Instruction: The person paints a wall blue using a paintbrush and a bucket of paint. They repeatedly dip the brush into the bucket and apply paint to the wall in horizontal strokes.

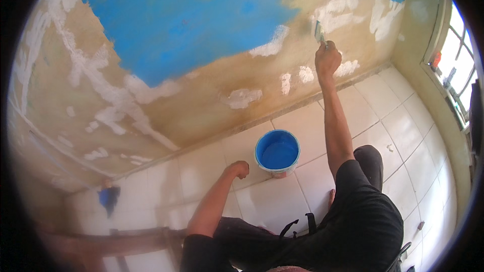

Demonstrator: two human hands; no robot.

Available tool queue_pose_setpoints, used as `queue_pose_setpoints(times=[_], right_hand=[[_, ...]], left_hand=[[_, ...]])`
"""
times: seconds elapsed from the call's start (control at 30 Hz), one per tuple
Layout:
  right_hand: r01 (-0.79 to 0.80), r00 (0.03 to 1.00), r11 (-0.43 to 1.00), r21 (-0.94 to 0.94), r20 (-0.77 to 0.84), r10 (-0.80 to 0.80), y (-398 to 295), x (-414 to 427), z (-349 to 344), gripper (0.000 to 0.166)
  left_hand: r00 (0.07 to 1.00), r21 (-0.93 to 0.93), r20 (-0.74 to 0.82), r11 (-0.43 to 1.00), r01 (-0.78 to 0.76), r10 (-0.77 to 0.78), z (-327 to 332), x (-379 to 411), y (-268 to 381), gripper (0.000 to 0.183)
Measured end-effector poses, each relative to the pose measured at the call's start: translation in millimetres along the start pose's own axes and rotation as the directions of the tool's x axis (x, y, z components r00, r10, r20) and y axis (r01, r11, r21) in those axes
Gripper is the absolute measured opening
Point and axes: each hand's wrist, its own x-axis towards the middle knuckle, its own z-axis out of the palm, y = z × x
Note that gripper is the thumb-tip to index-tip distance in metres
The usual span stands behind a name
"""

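Observation:
My right hand (pixel 328 59) is stretched out to the wall and grips a paintbrush (pixel 318 32) by its handle. The bristles are at a bare tan stretch of the wall (pixel 211 105), beside white filler patches and right of the blue painted area (pixel 181 26). On the floor before me stands a bucket (pixel 278 151) with blue paint inside. Just left of the bucket, my left hand (pixel 239 169) hangs with curled fingers, apart from the rim. Nothing shows in it.
White tiles (pixel 272 200) cover the floor. To the left lies a blue-stained object (pixel 109 198), too blurred to name. A wooden frame or bench (pixel 124 243) is at the lower left. On the right is a barred window (pixel 459 53) with small things on its sill.

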Motion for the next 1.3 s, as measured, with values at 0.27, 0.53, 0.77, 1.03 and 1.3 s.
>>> queue_pose_setpoints(times=[0.27, 0.53, 0.77, 1.03, 1.3], right_hand=[[0.113, 0.948, 0.952, 0.285, 0.255, -0.189, -109.6, -94.7, 19.6, 0.017], [0.026, 0.905, 0.86, 0.509, 0.353, -0.236, -36.3, -27.6, 13.2, 0.021], [0.053, 0.999, 0.998, -0.029, 0.013, -0.052, 44.1, 16.3, 11.3, 0.02], [0.153, 0.975, 0.978, 0.139, 0.143, -0.172, -143.9, -129.3, 34.6, 0.022], [0.12, 0.824, 0.802, 0.585, 0.393, -0.409, -318.0, -305.6, 28.8, 0.015]], left_hand=[[0.965, 0.248, 0.016, 0.934, -0.259, 0.263, -18.9, -1.1, 17.5, 0.02], [0.99, 0.177, -0.009, 0.974, -0.139, 0.143, -32.3, -11.4, 24.0, 0.029], [0.986, -0.023, -0.164, 1.0, 0.016, -0.02, -44.5, -28.2, 52.6, 0.016], [0.979, -0.198, -0.182, 0.979, 0.053, -0.09, -43.3, -52.2, 42.7, 0.018], [0.921, -0.486, -0.385, 0.859, -0.158, -0.048, -2.4, -21.5, 14.4, 0.018]])
